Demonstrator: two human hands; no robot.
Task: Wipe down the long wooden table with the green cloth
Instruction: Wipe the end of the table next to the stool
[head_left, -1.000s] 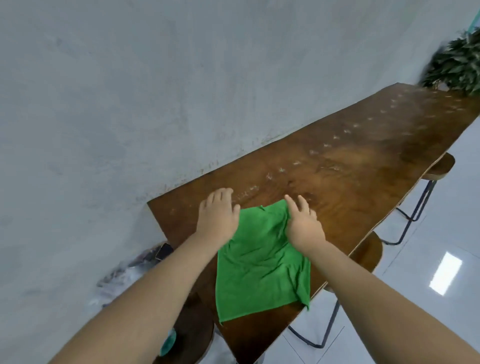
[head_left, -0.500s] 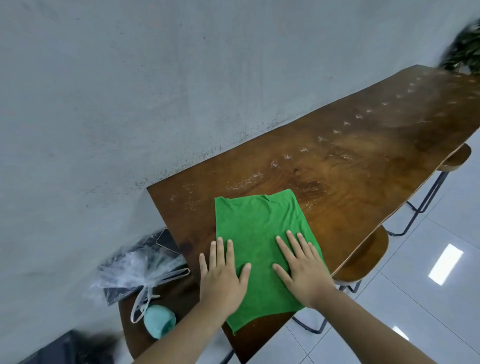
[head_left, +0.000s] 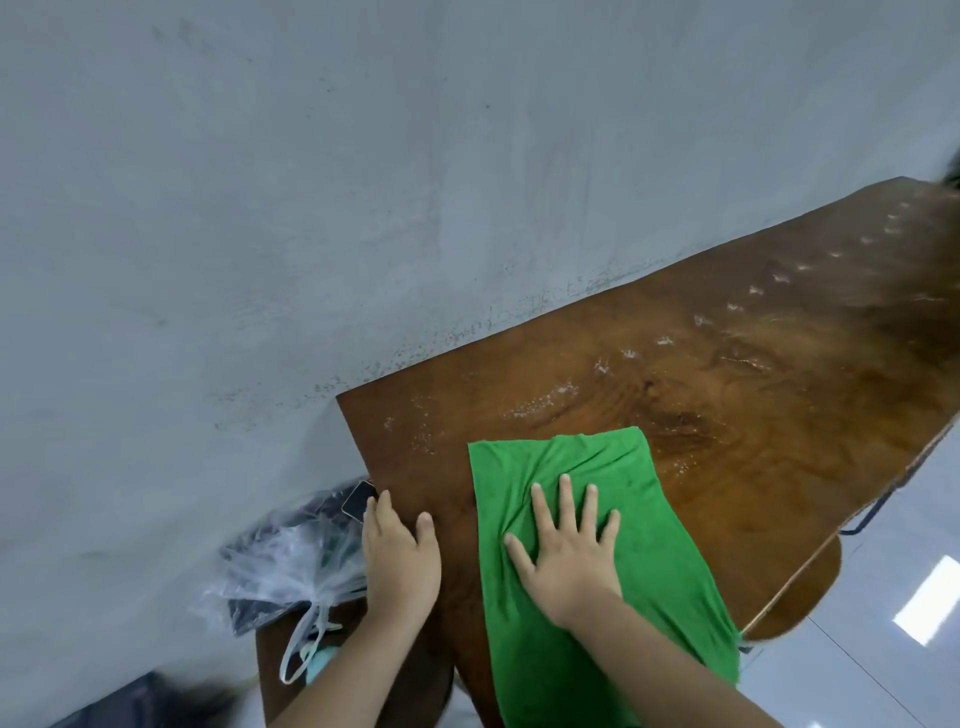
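Observation:
The green cloth lies spread on the near end of the long wooden table, its lower part hanging over the near edge. My right hand presses flat on the cloth with fingers spread. My left hand rests on the table's left corner beside the cloth, fingers over the edge, touching no cloth. White specks and smears dot the table surface beyond the cloth, running toward the far end.
A grey wall runs along the table's far side. A clear plastic bag with dark items sits on a round stool at lower left. Another round stool stands under the table's right edge on a white tiled floor.
Both hands dragged the cloth toward the near edge. My left hand has since come off the cloth onto the table's left corner, and the cloth hangs further over the edge.

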